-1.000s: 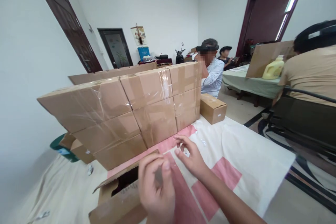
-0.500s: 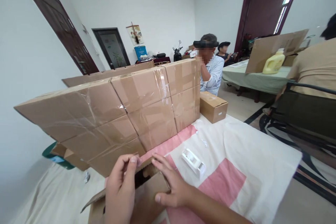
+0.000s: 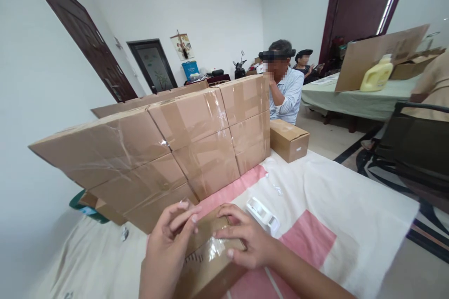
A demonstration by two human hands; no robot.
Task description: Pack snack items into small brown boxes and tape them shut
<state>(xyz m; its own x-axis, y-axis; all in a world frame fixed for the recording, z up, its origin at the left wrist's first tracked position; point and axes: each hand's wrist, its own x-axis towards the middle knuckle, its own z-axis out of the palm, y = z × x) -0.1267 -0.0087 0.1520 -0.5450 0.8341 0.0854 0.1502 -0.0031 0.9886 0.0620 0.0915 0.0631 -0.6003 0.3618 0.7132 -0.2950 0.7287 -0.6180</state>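
A small brown cardboard box (image 3: 203,275) lies in front of me with its top closed and a shiny strip of clear tape across it. Above its left part is my left hand (image 3: 170,238), the thumb and fingers drawn together. A bit of clear tape (image 3: 189,202) shows at those fingertips. My right hand (image 3: 247,238) is open, its spread fingers resting on the box's top and right edge. Just beyond it sits a white tape dispenser (image 3: 263,215), partly hidden by that hand.
A wall of taped cardboard boxes (image 3: 196,145) stands across the table's far left. One more carton (image 3: 289,140) sits at its right end. Pink-and-white cloth (image 3: 351,196) covers the table. A person (image 3: 286,88) sits behind the boxes; a chair (image 3: 414,140) stands at right.
The box's upright flap has come down, so its dark opening no longer shows. My right hand has moved from the flap's edge onto the top. The view has shifted slightly.
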